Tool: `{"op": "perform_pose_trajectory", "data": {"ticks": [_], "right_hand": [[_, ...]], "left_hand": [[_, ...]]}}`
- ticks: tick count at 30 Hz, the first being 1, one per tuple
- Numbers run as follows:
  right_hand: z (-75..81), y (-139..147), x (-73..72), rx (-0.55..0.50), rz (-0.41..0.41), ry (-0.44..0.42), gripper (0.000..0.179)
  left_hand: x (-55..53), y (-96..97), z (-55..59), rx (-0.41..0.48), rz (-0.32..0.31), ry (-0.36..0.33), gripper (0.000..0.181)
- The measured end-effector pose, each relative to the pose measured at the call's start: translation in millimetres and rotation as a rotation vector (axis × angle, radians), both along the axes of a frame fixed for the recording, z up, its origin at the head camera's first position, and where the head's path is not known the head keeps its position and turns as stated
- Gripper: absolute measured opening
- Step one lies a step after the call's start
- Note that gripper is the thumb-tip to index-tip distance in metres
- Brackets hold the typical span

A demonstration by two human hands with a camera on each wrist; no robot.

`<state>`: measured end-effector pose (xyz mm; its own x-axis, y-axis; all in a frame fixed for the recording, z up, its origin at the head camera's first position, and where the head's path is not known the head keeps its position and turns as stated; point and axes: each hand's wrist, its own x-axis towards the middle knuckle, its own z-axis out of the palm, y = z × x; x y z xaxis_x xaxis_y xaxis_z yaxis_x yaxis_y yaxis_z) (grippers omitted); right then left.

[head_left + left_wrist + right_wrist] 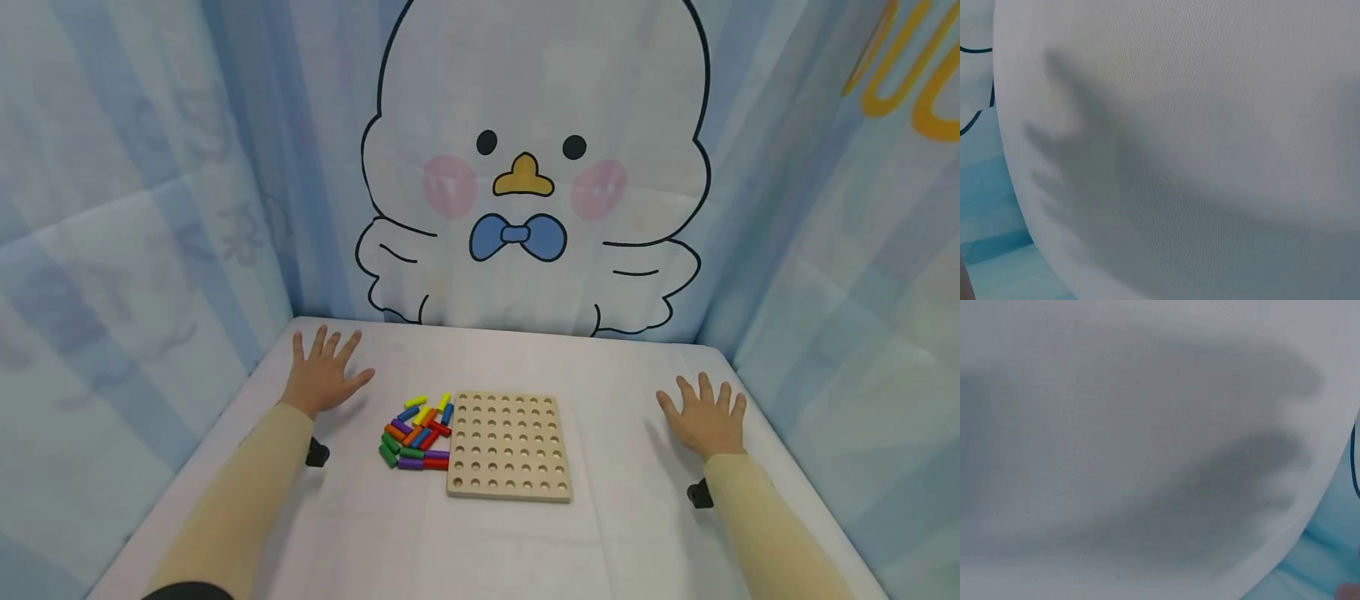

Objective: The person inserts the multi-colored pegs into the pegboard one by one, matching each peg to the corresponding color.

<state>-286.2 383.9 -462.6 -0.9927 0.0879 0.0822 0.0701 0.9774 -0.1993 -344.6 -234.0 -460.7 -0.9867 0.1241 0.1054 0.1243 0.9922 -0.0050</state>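
In the head view my left hand (322,379) hovers over the table's left side, fingers spread and holding nothing. My right hand (705,419) is likewise spread over the right side, with nothing in it. Between them lies a square wooden pegboard (510,447) with rows of round holes, none of them filled. Against its left edge is a loose pile of colored pegs (420,438) in red, orange, yellow, green, blue and purple. The left hand is the nearer one to the pegs. Both wrist views show mostly hand shadows on the white cloth.
A white cloth covers the table (517,550). Blue and white curtains (135,208) enclose it at the back and both sides, the back one printed with a cartoon bird (525,100). A small black wrist camera (318,454) sits under the left wrist, another (700,495) under the right.
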Motion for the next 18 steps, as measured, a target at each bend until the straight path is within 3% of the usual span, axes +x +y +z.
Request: {"op": "perform_pose_trajectory", "data": {"ticks": [10, 14, 18], "right_hand": [[0.8, -17.3, -14.3, 0.058, 0.051, 0.075, 0.075], [2.1, -33.9, -16.5, 0.07, 0.089, 0.087, 0.06], [4.5, -56.9, -17.7, 0.067, 0.13, 0.096, 0.045]], "left_hand": [[-0.8, 17.2, 3.4, -0.032, -0.092, 0.015, 0.071], [-1.8, 29.1, 4.8, -0.035, -0.108, -0.037, 0.06], [-2.1, 42.2, 4.1, 0.057, -0.105, -0.124, 0.045]]}}
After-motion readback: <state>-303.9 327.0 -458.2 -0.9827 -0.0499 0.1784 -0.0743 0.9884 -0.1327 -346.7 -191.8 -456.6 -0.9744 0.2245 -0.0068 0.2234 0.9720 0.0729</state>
